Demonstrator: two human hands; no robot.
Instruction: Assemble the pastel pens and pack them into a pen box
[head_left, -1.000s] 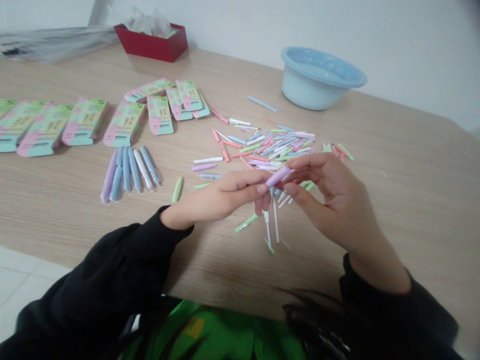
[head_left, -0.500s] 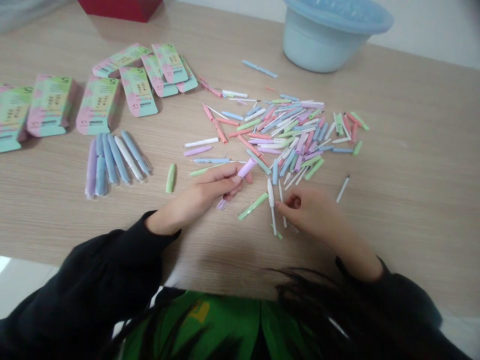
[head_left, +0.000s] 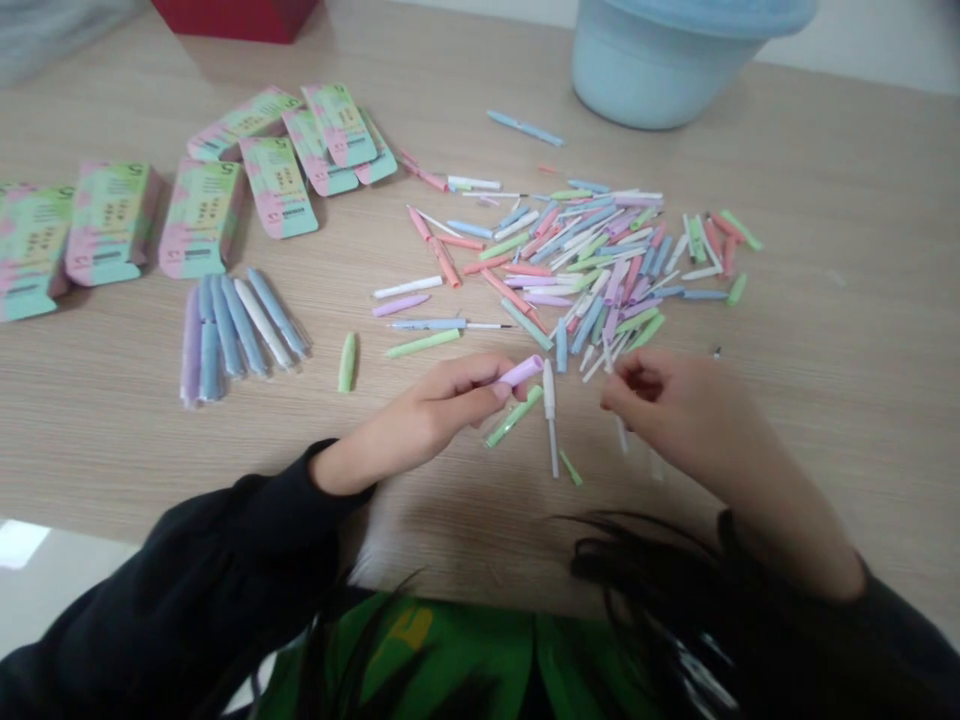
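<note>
My left hand is closed around a lilac pen barrel, whose end sticks out past my fingers. My right hand hovers just right of it, fingers pinched on a thin white refill that points down toward me. Between the hands lie a white pen part and a green barrel. A pile of pastel pen parts spreads over the wooden table just beyond both hands.
A row of assembled blue, white and lilac pens lies at the left, with a loose green cap beside it. Pastel packaging cards sit behind them. A light blue basin and a red box stand at the far edge.
My hands came apart: the left kept the lilac barrel, the right dropped to the table and picked up a thin refill. The camera tilted down toward the table.
</note>
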